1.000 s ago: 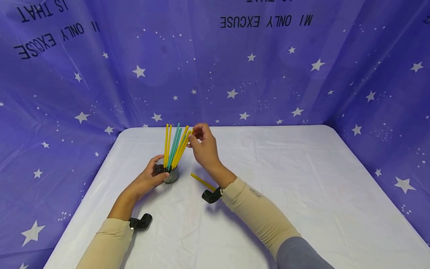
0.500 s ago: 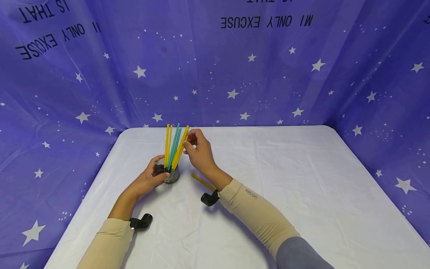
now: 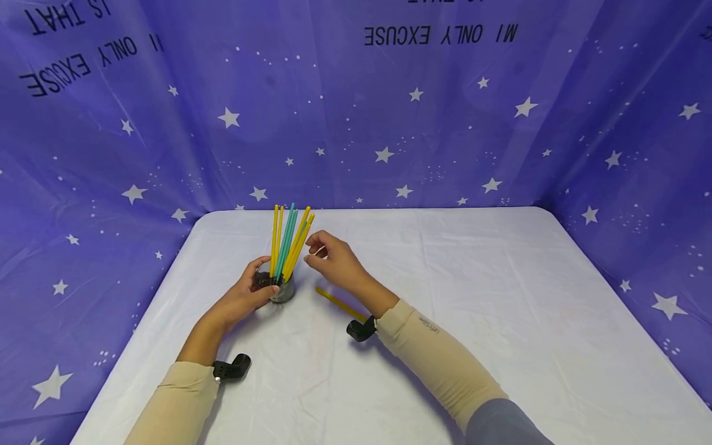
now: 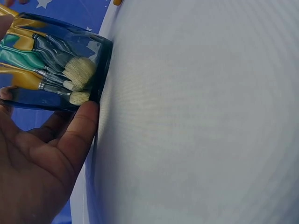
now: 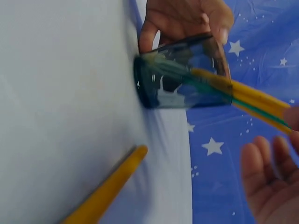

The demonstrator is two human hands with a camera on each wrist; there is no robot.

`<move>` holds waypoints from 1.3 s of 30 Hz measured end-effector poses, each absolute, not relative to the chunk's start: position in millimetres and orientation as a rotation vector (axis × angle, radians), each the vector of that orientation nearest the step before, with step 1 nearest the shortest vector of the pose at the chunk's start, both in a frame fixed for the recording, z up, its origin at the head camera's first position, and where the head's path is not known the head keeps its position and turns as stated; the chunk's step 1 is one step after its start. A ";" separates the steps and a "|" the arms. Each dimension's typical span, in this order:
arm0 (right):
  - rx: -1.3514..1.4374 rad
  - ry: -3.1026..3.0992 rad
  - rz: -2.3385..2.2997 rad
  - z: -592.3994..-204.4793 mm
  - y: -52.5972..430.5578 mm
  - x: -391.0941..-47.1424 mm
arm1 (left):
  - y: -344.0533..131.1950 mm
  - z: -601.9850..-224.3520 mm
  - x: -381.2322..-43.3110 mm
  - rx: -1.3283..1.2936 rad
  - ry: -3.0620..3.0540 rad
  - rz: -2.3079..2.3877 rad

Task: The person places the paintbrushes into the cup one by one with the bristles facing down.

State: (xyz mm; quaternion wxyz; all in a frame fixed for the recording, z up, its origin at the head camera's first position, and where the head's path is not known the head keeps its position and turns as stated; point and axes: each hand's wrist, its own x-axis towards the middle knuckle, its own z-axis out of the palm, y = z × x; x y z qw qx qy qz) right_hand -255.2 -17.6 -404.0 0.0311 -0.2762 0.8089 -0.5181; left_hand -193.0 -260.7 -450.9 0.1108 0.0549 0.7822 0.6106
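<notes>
A clear glass (image 3: 285,293) stands on the table with several paintbrushes (image 3: 289,244) in it, handles up, some yellow and some teal. Their pale bristles (image 4: 79,72) point down near the glass bottom in the left wrist view. My left hand (image 3: 247,293) grips the glass from the side, thumb in front. Just right of the handles is my right hand (image 3: 340,264), fingers loosely bent, holding nothing. In the right wrist view its fingers overlap the yellow handle ends. Another yellow-handled paintbrush (image 3: 338,303) lies on the table beneath the right forearm, its far part hidden by the wrist camera.
A white cloth (image 3: 500,296) covers the table. Behind and at both sides hangs a purple-blue curtain (image 3: 384,123) with stars and printed words. Black cameras are strapped to the left wrist (image 3: 232,368) and the right wrist (image 3: 361,329).
My right hand has come away from the yellow handles, moving down and slightly right of them, after first shifting left against them. The left hand keeps its grip on the glass.
</notes>
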 end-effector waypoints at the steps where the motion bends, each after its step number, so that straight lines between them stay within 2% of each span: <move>1: -0.854 2.484 -1.537 -405.4 -16.3 -255.7 | -260.8 -451.0 -193.0 0.162 2.298 1.796; 17: -0.932 2.531 -0.775 -419.5 -10.8 -258.1 | -261.6 -449.6 -191.8 0.169 2.306 1.773; 39: -0.909 2.451 -0.564 -426.2 -6.1 -263.4 | -262.1 -449.2 -191.6 0.175 2.282 1.791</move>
